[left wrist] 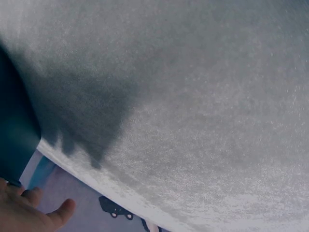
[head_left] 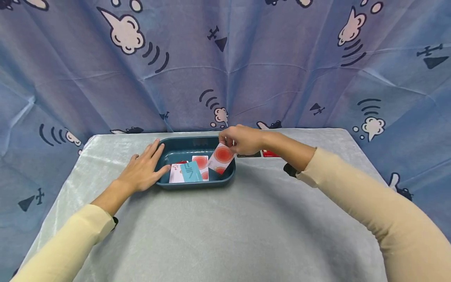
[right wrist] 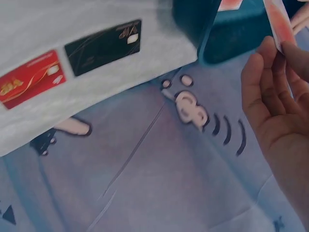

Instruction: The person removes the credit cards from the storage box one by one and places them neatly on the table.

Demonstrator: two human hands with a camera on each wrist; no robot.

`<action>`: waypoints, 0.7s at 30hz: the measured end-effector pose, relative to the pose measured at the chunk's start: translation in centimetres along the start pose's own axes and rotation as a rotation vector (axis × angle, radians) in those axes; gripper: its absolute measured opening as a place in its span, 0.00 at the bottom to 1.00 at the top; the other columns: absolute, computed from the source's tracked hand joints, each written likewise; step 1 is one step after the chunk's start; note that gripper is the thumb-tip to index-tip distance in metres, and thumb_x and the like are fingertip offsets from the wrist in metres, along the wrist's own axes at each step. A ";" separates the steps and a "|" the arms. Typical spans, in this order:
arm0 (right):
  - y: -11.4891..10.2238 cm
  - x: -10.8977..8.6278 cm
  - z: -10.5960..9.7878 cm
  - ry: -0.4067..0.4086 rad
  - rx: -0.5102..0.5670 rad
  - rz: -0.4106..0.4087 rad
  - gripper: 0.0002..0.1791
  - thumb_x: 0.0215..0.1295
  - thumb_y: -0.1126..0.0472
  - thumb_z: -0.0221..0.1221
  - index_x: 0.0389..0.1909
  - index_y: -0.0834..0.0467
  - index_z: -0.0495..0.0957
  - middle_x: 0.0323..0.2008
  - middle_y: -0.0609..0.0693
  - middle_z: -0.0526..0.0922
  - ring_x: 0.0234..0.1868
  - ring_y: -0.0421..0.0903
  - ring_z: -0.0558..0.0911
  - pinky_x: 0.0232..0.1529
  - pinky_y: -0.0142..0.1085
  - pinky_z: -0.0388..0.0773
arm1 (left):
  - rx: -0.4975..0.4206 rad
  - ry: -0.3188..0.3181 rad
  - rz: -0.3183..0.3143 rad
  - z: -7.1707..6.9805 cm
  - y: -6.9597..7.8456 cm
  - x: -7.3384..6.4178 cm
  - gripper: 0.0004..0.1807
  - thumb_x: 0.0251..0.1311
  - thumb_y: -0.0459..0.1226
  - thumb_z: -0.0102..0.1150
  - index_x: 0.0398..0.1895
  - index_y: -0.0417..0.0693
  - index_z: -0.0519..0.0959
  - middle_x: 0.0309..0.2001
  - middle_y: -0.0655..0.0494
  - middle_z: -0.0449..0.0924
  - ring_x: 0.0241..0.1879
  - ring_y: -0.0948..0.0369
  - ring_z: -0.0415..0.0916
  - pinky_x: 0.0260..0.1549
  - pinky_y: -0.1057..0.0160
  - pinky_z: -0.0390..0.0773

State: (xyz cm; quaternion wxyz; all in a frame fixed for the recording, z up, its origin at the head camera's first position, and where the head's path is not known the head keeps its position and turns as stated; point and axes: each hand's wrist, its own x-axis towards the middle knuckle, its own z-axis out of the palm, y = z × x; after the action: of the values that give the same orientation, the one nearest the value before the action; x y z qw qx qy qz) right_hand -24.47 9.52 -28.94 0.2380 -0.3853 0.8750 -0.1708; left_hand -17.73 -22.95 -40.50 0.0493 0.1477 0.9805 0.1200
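A dark teal tray [head_left: 195,187] sits near the back edge of the table. My right hand [head_left: 246,140] pinches a white card with red circles [head_left: 224,154] by its upper edge, over the tray's right end. In the right wrist view the card [right wrist: 280,24] is held between thumb and fingertips. My left hand [head_left: 142,169] rests on the tray's left rim, fingers spread and straight. Inside the tray lie a light blue card [head_left: 191,172], a white card with a small red pattern [head_left: 176,174] and another red-circled card [head_left: 201,162], overlapping. A bit of red shows behind them.
Right of the tray a black card [right wrist: 104,47] and a red card [right wrist: 33,79] lie side by side on the table, partly hidden by my right arm in the head view. The pale cloth-covered table [head_left: 225,235] ends at a patterned blue curtain [head_left: 225,66].
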 end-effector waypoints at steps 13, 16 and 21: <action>3.3 -2.6 -2.3 0.139 0.028 0.093 0.22 0.63 0.76 0.56 0.58 0.61 0.74 0.37 0.57 0.80 0.37 0.52 0.80 0.43 0.41 0.82 | 0.016 -0.017 -0.006 0.2 -0.1 0.2 0.44 0.73 0.59 0.41 0.80 0.41 0.44 0.80 0.43 0.35 0.77 0.42 0.41 0.62 0.28 0.53; 4.2 -3.1 -2.5 0.161 0.040 0.110 0.22 0.62 0.77 0.56 0.57 0.62 0.73 0.36 0.57 0.80 0.35 0.53 0.81 0.41 0.41 0.82 | 0.019 -0.016 -0.006 0.1 0.0 0.1 0.45 0.73 0.59 0.40 0.80 0.40 0.44 0.80 0.43 0.35 0.77 0.42 0.42 0.62 0.28 0.53; 5.4 -3.9 -2.5 0.181 0.071 0.146 0.19 0.63 0.77 0.57 0.54 0.62 0.71 0.37 0.59 0.79 0.35 0.53 0.82 0.41 0.42 0.83 | 0.025 -0.014 0.000 0.0 0.0 0.0 0.45 0.73 0.61 0.37 0.80 0.40 0.44 0.80 0.42 0.35 0.77 0.41 0.42 0.62 0.28 0.53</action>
State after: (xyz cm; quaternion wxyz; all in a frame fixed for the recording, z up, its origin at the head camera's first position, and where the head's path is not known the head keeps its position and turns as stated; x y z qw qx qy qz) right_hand -26.75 16.26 -28.35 0.1832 -0.2951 0.9120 -0.2180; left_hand -17.72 -22.90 -40.52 0.0544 0.1494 0.9815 0.1069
